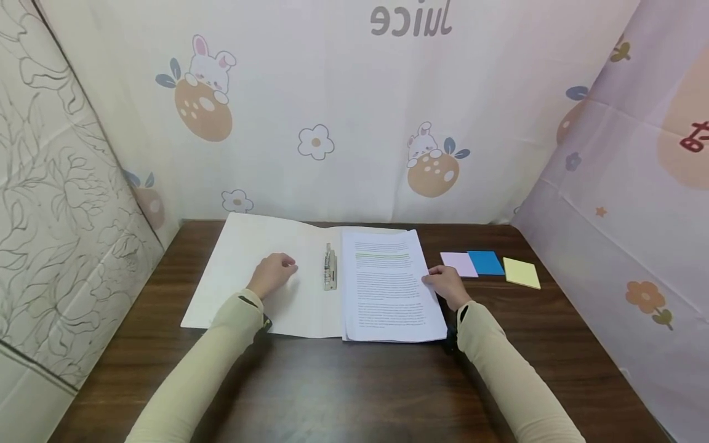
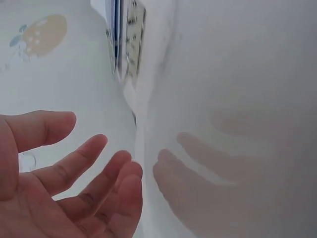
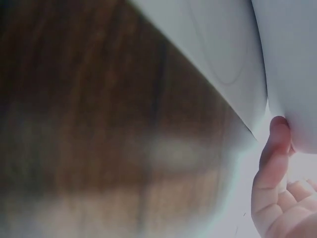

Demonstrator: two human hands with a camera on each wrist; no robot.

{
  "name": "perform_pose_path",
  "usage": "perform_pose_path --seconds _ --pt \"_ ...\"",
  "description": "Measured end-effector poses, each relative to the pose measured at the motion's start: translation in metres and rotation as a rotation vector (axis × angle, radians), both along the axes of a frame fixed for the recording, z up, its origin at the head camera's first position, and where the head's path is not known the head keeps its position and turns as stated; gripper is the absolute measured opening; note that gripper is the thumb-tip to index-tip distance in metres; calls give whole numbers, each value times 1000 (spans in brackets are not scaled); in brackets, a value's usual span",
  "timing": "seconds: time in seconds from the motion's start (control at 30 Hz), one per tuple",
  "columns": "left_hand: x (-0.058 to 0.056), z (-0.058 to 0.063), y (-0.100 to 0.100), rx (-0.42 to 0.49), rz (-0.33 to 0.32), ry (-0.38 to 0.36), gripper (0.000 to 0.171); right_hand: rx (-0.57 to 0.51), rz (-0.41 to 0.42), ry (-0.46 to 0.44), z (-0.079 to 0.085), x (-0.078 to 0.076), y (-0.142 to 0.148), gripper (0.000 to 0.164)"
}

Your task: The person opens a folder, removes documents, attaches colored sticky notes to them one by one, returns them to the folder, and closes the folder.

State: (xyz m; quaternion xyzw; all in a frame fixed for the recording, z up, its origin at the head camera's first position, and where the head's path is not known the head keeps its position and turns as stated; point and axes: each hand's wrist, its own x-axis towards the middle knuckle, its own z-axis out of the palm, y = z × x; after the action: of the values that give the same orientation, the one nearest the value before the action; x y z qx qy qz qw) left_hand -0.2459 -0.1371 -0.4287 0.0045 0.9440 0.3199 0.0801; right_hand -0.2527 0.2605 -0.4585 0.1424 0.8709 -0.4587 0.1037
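Papers (image 1: 388, 289) lie right of centre in my head view, on one open folder (image 1: 227, 277). There I see the right hand (image 1: 447, 287) pinch and partly cover their edge; only the right wrist view shows two white layers parted beside its thumb (image 3: 280, 134). The left wrist view shows the left hand (image 2: 54, 188) empty, fingers apart. One metal clip (image 1: 330, 271) sits mid-frame; three sticky pads (image 1: 485, 263) lie middle right.

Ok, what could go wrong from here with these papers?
The paper stack appears to lie beside the metal clip, not in it, so sheets might slide. The right hand, pinching paper at the edge, could crease a page. That hand is also near the pink notes and might knock them.
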Motion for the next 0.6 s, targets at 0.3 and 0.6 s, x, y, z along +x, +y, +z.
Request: perform_pose_path --seconds 0.3,0.6 --pt "2 3 -53 -91 81 18 43 4 46 -20 -3 0 -1 36" --pt "11 16 -104 -117 199 -15 53 -3 57 -28 -2 1 3 33"
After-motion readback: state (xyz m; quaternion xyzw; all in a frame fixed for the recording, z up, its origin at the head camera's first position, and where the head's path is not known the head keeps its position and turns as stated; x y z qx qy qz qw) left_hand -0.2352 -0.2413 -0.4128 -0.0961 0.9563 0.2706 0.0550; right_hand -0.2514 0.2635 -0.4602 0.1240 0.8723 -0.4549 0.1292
